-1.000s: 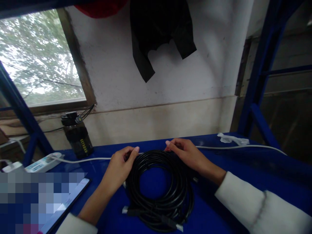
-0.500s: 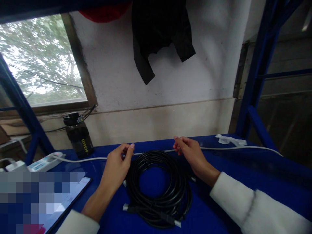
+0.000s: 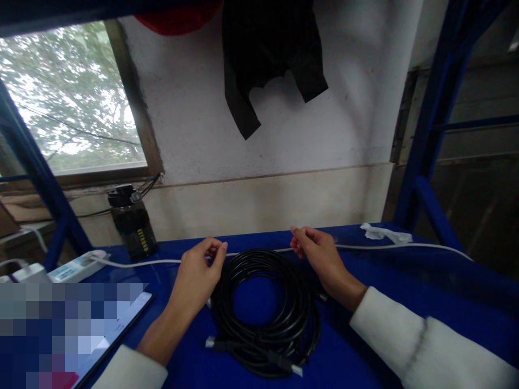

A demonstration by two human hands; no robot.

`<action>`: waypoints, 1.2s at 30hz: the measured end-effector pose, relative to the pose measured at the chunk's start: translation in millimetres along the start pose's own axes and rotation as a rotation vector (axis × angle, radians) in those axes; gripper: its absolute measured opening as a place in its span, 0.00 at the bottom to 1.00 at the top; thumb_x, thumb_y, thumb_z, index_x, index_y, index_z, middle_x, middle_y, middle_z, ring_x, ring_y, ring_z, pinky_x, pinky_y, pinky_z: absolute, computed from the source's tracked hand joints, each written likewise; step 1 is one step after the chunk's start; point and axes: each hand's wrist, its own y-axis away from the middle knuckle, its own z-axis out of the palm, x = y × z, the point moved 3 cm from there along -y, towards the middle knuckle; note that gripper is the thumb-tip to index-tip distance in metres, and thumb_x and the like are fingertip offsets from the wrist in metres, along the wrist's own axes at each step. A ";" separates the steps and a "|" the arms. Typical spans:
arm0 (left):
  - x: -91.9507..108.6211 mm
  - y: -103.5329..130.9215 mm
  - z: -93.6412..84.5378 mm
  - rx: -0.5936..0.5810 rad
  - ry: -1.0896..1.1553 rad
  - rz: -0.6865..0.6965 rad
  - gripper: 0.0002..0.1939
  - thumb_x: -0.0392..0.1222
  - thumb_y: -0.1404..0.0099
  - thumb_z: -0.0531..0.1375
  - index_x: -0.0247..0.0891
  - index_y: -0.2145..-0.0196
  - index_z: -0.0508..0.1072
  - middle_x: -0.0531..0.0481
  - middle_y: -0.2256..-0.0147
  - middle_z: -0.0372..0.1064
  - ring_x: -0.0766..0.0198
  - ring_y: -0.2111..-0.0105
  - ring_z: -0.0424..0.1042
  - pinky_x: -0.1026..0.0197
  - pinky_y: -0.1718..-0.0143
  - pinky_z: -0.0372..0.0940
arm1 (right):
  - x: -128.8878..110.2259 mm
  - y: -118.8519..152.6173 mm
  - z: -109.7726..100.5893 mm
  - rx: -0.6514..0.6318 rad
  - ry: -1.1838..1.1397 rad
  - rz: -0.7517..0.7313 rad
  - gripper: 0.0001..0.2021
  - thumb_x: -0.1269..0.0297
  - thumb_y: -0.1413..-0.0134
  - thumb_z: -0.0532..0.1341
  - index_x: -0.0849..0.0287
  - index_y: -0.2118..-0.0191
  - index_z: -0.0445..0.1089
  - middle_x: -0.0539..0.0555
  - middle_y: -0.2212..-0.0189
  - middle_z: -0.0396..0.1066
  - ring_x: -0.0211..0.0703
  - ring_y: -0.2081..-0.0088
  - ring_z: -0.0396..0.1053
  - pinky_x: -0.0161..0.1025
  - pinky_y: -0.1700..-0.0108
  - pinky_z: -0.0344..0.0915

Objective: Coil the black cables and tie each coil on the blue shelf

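A coiled black cable [image 3: 298,319] with several loops lies on the blue tabletop between my hands. Two of its metal-tipped plugs, a left plug [image 3: 221,343] and a front plug [image 3: 284,363], rest at the coil's near side. My left hand [image 3: 201,270] hovers by the coil's upper left edge, its fingers curled in toward the thumb and nothing visible in them. Off the coil's upper right, my right hand [image 3: 318,254] is loosely closed, thumb on top, with no object showing. A white cord [image 3: 365,247] runs across the table behind both hands.
At the left stand a dark bottle [image 3: 133,224] and a white power strip [image 3: 79,266]. A tablet-like device [image 3: 133,313], partly blurred out, lies in front of them. Crumpled white tissue [image 3: 385,234] sits at the back right. Blue frame posts [image 3: 430,129] flank the table.
The view has shifted very slightly. Both hands keep nearly the same pose, and the coil stays in place.
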 end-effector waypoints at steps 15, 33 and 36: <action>1.3 0.5 1.2 -0.024 -0.027 0.016 0.14 0.50 0.27 0.58 0.41 0.67 0.77 0.51 0.70 0.77 0.58 0.70 0.73 0.57 0.65 0.63 | -0.9 -0.3 -0.3 0.019 0.005 -0.019 0.22 0.44 0.42 0.64 0.57 0.77 0.70 0.52 0.79 0.69 0.40 0.76 0.63 0.39 0.72 0.59; 3.1 0.4 -0.1 -0.031 -0.039 0.011 0.14 0.49 0.27 0.58 0.41 0.67 0.77 0.52 0.71 0.76 0.59 0.71 0.72 0.57 0.64 0.63 | -1.7 0.6 -1.1 0.019 0.009 -0.028 0.21 0.46 0.41 0.64 0.57 0.77 0.70 0.51 0.79 0.69 0.40 0.76 0.63 0.40 0.70 0.59; 3.4 0.7 -1.0 -0.029 -0.042 0.014 0.14 0.49 0.27 0.58 0.42 0.67 0.77 0.52 0.70 0.77 0.59 0.70 0.73 0.57 0.64 0.63 | -1.8 0.6 -0.8 0.019 0.013 -0.030 0.21 0.47 0.41 0.64 0.57 0.77 0.70 0.51 0.79 0.69 0.40 0.76 0.63 0.40 0.70 0.59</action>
